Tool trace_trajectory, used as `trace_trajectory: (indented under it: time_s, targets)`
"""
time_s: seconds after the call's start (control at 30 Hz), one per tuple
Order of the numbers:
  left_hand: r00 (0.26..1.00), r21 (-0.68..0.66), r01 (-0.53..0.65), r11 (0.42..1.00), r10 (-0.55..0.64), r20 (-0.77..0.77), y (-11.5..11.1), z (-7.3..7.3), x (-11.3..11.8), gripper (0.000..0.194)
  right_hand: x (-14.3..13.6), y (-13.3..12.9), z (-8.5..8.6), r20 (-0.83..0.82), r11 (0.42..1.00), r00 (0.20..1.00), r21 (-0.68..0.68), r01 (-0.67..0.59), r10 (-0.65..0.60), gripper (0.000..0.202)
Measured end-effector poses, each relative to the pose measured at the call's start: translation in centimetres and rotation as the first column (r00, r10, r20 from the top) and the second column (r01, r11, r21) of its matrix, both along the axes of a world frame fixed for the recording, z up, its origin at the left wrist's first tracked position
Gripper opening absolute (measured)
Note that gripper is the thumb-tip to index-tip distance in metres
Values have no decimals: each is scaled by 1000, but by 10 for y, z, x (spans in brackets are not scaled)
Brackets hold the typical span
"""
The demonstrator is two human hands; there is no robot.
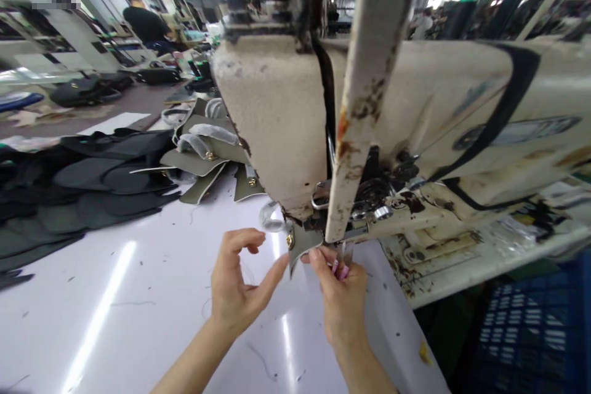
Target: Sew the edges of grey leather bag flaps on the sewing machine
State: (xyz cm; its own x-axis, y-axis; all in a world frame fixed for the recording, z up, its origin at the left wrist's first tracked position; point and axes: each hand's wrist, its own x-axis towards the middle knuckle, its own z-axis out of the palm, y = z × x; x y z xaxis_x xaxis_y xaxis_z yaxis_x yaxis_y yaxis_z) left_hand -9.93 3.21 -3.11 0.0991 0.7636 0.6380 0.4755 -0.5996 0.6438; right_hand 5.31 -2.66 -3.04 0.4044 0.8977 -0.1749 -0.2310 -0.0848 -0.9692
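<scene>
Under the head of the cream sewing machine [281, 117] lies a small olive-grey piece [302, 245] with a gold fitting at its left edge. My right hand [341, 295] pinches the lower edge of this piece between thumb and finger. Small scissors with pink handles [340, 270] are tucked in the same hand, blades toward the machine. To the left of the piece, my left hand [242, 283] is raised with thumb and fingers apart and nothing between them. Its thumb tip is close to the piece's left corner.
Olive pieces with wrapped straps and gold fittings [207, 157] are piled behind the left hand. Dark cut pieces [106, 184] overlap on the left of the white table [152, 320]. A blue basket [526, 326] stands low at right. A person [145, 24] is at the back left.
</scene>
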Motion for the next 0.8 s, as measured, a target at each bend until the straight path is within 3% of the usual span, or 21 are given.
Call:
trace_trajectory:
  time_s: [0.07, 0.13, 0.3, 0.57, 0.8]
  targets:
    - [956, 11, 190, 982, -183, -231, -2, 13, 1, 45, 1, 1, 1, -31, 1000, 999, 10, -14, 15, 35]
    - [880, -43, 322, 946, -315, -355, 3, 21, 3, 41, 3, 1, 2, -31, 999, 999, 31, -35, 36, 35]
    - [836, -114, 391, 913, -404, -371, 19, 26, 1, 40, 5, 5, 3, 86, 1000, 996, 8, 12, -13, 31]
    - [832, -77, 353, 932, -351, -430, 10, 25, 3, 43, 1, 6, 4, 204, 998, 977, -20, 60, -54, 31]
    - [852, 37, 304, 952, -254, -459, 7, 32, 18, 30, 4, 10, 4, 207, 995, 976, -50, 85, -73, 31]
